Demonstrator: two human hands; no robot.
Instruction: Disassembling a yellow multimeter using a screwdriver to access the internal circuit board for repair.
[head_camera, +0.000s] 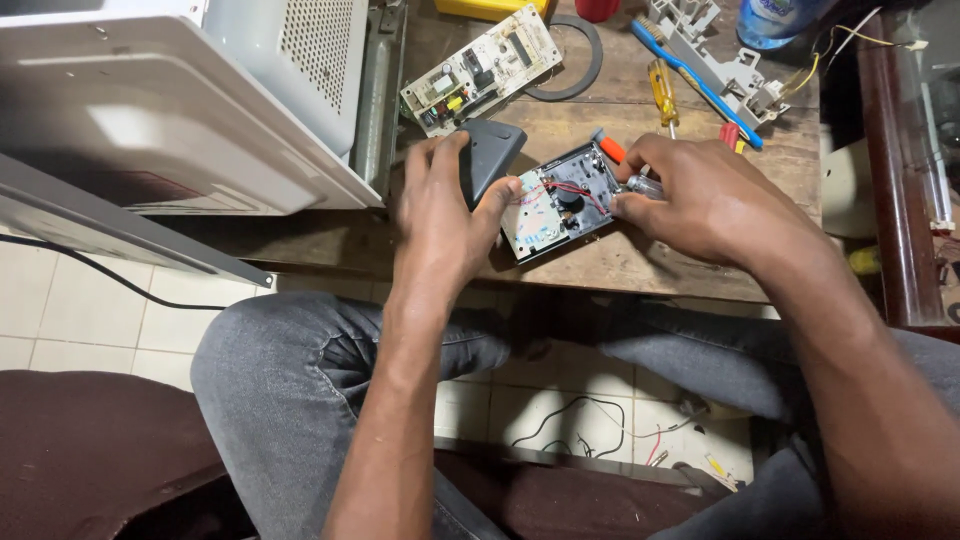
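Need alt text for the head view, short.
A person's left hand holds a dark grey cover beside an opened device with an exposed circuit board, while the right hand works a screwdriver into it on a wooden table; a white appliance casing lies left.

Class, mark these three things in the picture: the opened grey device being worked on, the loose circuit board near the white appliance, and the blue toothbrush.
opened grey device (562, 200), head view, on its exposed inner board.
loose circuit board (482, 68), head view, on the board's middle.
blue toothbrush (700, 85), head view, on its handle.
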